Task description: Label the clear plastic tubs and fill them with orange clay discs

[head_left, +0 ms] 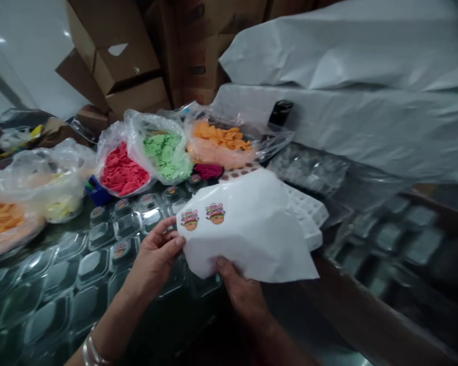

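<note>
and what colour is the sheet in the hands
The sheet is white, with two colourful stickers; head view.

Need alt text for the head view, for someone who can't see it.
The left hand and right hand hold a white sheet bearing two colourful stickers. Clear containers in rows lie below and to the left, with bags of red, green and orange pieces behind.

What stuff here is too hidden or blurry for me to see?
All in the head view:
Lettering on the two stickers: too small and blurred.
Part of the right hand: hidden under the white sheet.
The rest of the leftmost bag: cut off by the left edge.
</note>
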The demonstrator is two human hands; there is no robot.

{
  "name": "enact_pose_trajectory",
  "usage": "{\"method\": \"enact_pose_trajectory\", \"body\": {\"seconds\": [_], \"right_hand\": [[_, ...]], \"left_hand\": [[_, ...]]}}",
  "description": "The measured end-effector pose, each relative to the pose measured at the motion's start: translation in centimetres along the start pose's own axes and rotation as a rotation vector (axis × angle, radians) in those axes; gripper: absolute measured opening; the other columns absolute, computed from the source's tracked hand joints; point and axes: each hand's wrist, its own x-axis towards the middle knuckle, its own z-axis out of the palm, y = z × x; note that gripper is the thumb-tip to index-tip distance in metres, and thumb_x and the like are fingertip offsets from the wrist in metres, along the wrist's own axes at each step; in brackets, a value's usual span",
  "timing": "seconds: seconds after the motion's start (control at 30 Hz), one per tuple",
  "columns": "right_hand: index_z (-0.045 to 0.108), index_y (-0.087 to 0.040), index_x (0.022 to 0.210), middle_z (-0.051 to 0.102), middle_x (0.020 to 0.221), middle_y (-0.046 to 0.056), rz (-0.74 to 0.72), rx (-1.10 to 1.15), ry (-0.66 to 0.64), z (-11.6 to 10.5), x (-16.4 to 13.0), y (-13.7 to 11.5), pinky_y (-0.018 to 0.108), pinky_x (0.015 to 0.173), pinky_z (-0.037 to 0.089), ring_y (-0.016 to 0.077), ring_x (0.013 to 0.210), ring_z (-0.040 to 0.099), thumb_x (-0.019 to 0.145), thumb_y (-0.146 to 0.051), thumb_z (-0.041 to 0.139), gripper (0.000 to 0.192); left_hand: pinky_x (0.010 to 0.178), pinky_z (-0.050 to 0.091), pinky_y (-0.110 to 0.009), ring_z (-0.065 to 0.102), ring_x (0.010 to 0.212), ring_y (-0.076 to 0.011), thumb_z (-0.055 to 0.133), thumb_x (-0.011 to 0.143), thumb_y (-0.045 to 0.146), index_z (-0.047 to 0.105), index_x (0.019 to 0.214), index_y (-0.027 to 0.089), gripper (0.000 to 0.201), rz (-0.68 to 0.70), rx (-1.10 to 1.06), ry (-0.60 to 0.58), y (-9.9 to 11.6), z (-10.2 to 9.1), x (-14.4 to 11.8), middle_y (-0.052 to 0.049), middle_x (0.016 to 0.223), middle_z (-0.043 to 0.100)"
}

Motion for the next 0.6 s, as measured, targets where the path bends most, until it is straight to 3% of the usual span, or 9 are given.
{"method": "enact_pose_trajectory", "body": {"seconds": [0.1,0.17,0.23,0.3,0.37,0.5,0.57,0.6], "right_hand": [[0.067,-0.028,0.112,0.068,0.115,0.006,0.058,0.219,-0.187,-3.1,-0.1,-1.1,0.044,0.095,0.049,0.0295,0.106,0.063,0.067,-0.055,0.078,0.054],[0.066,-0.027,0.114,0.066,0.118,0.009,0.046,0.319,-0.205,-6.1,0.3,-2.0,0.045,0.091,0.051,0.0317,0.108,0.062,0.060,-0.069,0.074,0.069],[0.062,-0.025,0.121,0.064,0.122,0.012,0.045,0.346,-0.189,-8.6,1.2,-3.3,0.047,0.089,0.051,0.0330,0.111,0.060,0.062,-0.083,0.057,0.083],[0.060,-0.023,0.123,0.061,0.125,0.014,0.016,0.258,-0.211,-9.8,2.2,-4.9,0.047,0.093,0.048,0.0334,0.116,0.056,0.065,-0.082,0.057,0.083],[0.056,-0.020,0.127,0.057,0.130,0.016,-0.058,0.062,-0.221,-9.5,3.3,-7.0,0.048,0.100,0.041,0.0331,0.121,0.051,0.070,-0.074,0.062,0.079],[0.048,-0.022,0.134,0.052,0.135,0.010,-0.507,-0.380,-0.166,-5.8,5.2,-11.8,0.045,0.108,0.031,0.0288,0.128,0.043,0.076,-0.056,0.070,0.070],[0.053,-0.022,0.129,0.054,0.132,0.009,-0.572,-0.577,-0.368,-3.0,6.3,-13.8,0.043,0.106,0.033,0.0283,0.125,0.046,0.076,-0.052,0.071,0.063],[0.056,-0.021,0.127,0.057,0.129,0.009,-0.547,-0.645,-0.558,-1.7,7.0,-14.5,0.042,0.103,0.037,0.0286,0.121,0.050,0.075,-0.050,0.072,0.061]], "left_hand": [[0.063,0.055,-0.022,0.067,0.068,-0.0130,0.085,0.059,0.026,0.065,0.105,0.030,0.050,0.021,-0.037,-0.037,1.1,0.3,0.2,0.002,0.078,0.073],[0.065,0.057,-0.025,0.069,0.071,-0.0152,0.084,0.061,0.026,0.066,0.107,0.033,0.050,-0.029,-0.014,-0.119,2.1,-0.5,-0.2,0.000,0.084,0.074],[0.065,0.058,-0.027,0.070,0.073,-0.0174,0.083,0.064,0.026,0.068,0.106,0.035,0.045,-0.089,0.001,-0.207,2.8,-1.3,-0.9,-0.001,0.087,0.075],[0.064,0.059,-0.028,0.071,0.074,-0.0195,0.082,0.065,0.026,0.070,0.104,0.035,0.042,-0.134,0.007,-0.260,2.9,-2.0,-1.6,-0.002,0.089,0.075],[0.064,0.059,-0.029,0.072,0.077,-0.0217,0.081,0.065,0.025,0.070,0.104,0.035,0.042,-0.163,0.010,-0.283,2.9,-2.4,-2.3,-0.004,0.092,0.075],[0.064,0.059,-0.031,0.072,0.080,-0.0250,0.081,0.064,0.025,0.073,0.101,0.030,0.038,-0.245,0.046,-0.283,3.3,-2.5,-3.4,-0.008,0.098,0.074],[0.063,0.058,-0.028,0.071,0.077,-0.0228,0.081,0.063,0.022,0.074,0.097,0.027,0.035,-0.288,0.075,-0.254,3.7,-2.3,-3.9,-0.007,0.096,0.075],[0.062,0.057,-0.026,0.071,0.075,-0.0209,0.081,0.063,0.021,0.075,0.095,0.025,0.033,-0.306,0.088,-0.239,3.9,-2.1,-4.1,-0.007,0.093,0.075]]}}
